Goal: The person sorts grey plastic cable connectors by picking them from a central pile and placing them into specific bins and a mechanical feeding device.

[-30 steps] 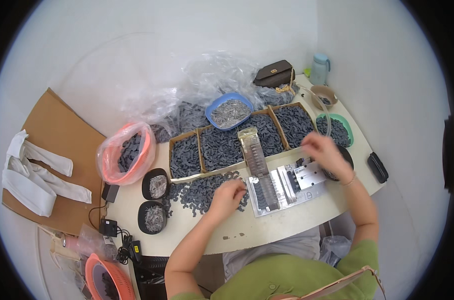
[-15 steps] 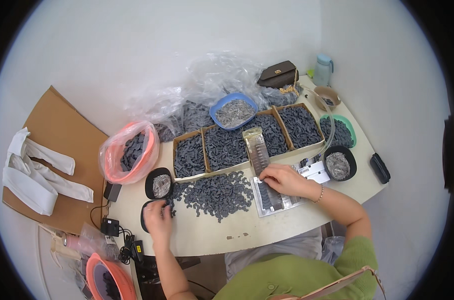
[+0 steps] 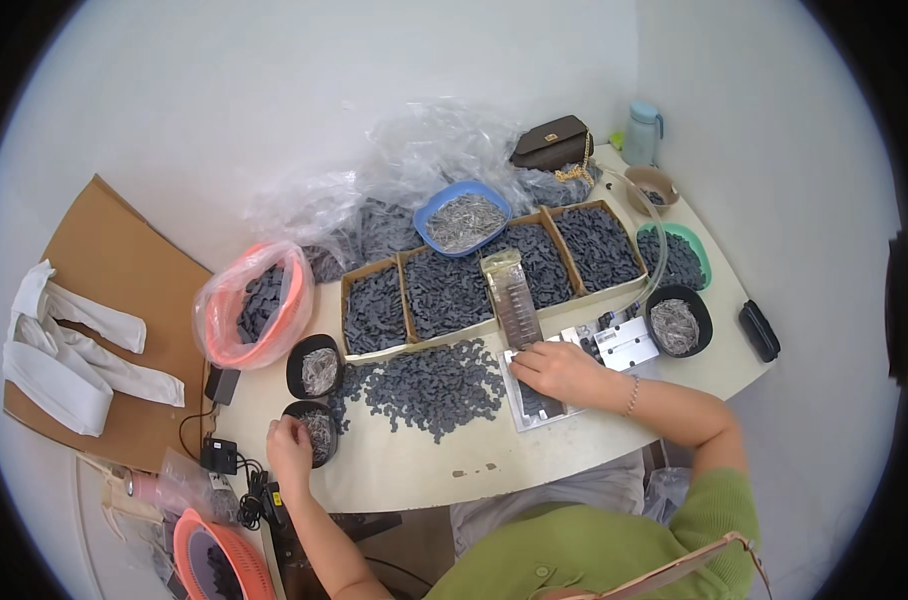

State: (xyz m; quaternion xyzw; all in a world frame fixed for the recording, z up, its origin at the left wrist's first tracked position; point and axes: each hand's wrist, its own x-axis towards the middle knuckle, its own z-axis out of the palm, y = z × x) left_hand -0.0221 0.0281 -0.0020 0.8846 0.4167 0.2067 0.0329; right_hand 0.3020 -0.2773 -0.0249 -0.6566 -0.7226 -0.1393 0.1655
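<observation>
My left hand is at the left rim of the lower black bowl, its fingertips pinched together. What they hold, if anything, is too small to make out. Small shiny metal pieces lie in that bowl. My right hand rests over a flat metal fixture, fingers bent down and closed; whatever is under the fingertips is hidden. A clear slotted plastic strip runs from the fixture up across the front of a box. Dark grey small parts are heaped between my hands.
Cardboard boxes of grey parts line the back, with a blue bowl of metal pieces on them. Black bowls stand left and right. A bagged pink basket is far left. A clear tube curves behind the fixture.
My left hand has moved left and down, from over the lower black bowl to its left rim, uncovering the metal pieces. My right hand has shifted slightly left along the fixture.
</observation>
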